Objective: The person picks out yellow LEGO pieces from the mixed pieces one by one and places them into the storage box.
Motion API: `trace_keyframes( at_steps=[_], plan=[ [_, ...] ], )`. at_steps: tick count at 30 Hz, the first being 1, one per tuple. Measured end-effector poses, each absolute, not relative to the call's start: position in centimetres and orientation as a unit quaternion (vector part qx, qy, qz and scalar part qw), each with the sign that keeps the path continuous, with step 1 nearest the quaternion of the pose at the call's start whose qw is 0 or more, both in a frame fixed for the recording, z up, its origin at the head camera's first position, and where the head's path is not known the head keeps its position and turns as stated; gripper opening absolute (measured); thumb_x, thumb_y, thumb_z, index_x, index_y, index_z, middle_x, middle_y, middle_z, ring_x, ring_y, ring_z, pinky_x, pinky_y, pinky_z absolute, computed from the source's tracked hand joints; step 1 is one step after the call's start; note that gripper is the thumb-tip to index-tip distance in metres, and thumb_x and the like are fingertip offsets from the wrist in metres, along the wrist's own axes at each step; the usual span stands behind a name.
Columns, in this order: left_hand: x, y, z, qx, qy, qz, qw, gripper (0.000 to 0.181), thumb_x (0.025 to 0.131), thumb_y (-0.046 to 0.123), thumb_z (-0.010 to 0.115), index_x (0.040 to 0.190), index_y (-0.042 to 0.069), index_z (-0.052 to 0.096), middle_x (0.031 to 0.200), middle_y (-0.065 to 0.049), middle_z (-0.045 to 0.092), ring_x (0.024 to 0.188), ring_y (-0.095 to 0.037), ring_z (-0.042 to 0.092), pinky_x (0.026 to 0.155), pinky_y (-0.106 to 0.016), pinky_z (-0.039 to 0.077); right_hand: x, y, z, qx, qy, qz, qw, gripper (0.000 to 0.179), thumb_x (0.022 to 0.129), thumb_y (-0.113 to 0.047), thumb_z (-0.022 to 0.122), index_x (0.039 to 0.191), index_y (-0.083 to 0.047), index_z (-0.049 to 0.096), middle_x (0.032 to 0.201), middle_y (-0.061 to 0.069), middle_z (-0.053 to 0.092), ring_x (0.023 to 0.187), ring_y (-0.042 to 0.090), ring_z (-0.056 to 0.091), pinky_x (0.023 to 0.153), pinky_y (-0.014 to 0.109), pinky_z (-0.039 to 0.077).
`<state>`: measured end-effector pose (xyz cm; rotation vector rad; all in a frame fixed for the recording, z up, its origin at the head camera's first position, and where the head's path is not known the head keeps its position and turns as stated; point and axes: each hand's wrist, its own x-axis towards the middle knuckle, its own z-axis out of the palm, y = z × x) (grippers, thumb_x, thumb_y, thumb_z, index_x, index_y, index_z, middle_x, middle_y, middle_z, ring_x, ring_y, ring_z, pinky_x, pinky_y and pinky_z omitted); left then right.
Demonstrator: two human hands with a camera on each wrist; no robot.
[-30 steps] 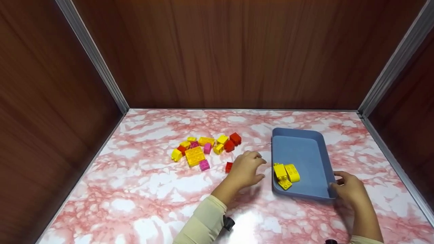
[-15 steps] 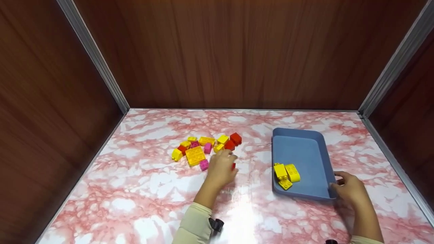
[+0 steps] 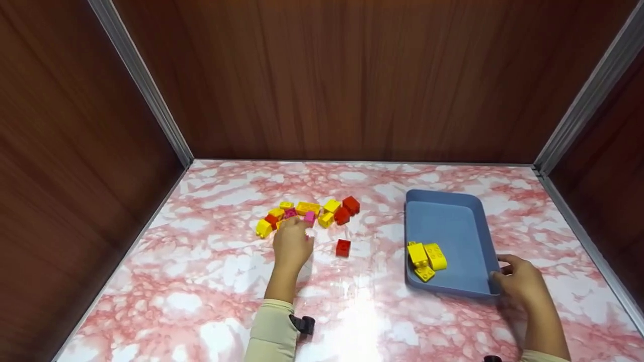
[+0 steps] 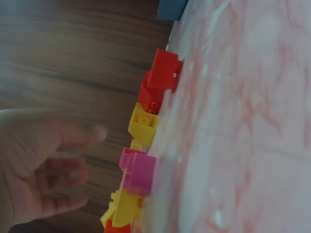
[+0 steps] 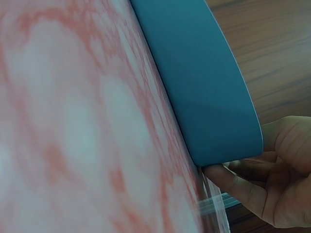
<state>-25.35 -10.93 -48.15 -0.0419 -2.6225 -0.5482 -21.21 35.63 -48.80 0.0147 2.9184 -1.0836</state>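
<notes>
My left hand [image 3: 293, 244] is over the near side of a loose group of toy building bricks, covering most of an orange brick [image 3: 280, 224]. In the left wrist view the left hand [image 4: 46, 170] has loosely bent fingers with nothing between them, beside a pink brick [image 4: 141, 174] and a yellow brick [image 4: 143, 127]. My right hand [image 3: 523, 282] pinches the wall of a blue tray [image 3: 484, 231] near its front right corner, thumb on the inner side. Up close, the right hand [image 5: 277, 179] has a finger under the tray's edge [image 5: 214, 116].
Three yellow bricks [image 3: 417, 254] lie in the tray's front left part. A single red brick [image 3: 343, 248] sits between the group and the tray. Two more red bricks [image 3: 350, 205] are at the group's right end. Wooden panels [image 3: 352, 80] enclose the marbled tabletop [image 3: 201, 281].
My left hand has moved left from beside the tray, passing over the lone red brick, to the orange and pink bricks. The right hand stays on the tray.
</notes>
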Motion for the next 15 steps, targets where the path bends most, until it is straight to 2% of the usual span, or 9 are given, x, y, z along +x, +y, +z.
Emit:
trace_keyframes(
  at_steps=[7,13,15],
  plan=[
    [-26.1,-11.5,-48.3,0.123,-0.944,-0.237,0.194,0.019,0.076,0.016,0.077,0.09,0.003,0.073,0.095,-0.015,0.063,0.095,-0.036,0.06,0.079,-0.048,0.052,-21.1,35.7,-48.9,0.002,0.94,-0.341,0.014,0.052,0.088,-0.008,0.063,0.131,0.015,0.046,0.106,0.039,0.059,0.095,0.05,0.06,0.073,0.052,0.05],
    [-27.5,-11.6,-48.8,0.175,-0.962,-0.179,0.113,0.052,0.078,0.044,0.077,0.107,0.001,0.071,0.11,-0.019,0.059,0.106,-0.037,0.055,0.079,-0.05,0.053,-21.2,35.7,-48.9,0.006,0.941,-0.339,0.013,0.052,0.089,-0.008,0.063,0.132,0.014,0.046,0.106,0.039,0.059,0.096,0.05,0.06,0.075,0.055,0.05],
    [-27.9,-11.7,-49.0,0.186,-0.963,-0.169,0.096,0.058,0.078,0.048,0.076,0.11,0.001,0.07,0.114,-0.019,0.058,0.109,-0.037,0.053,0.079,-0.051,0.053,-21.2,35.6,-48.9,0.005,0.941,-0.338,0.012,0.051,0.089,-0.008,0.063,0.132,0.014,0.046,0.106,0.039,0.059,0.096,0.05,0.06,0.075,0.055,0.05]
  ],
)
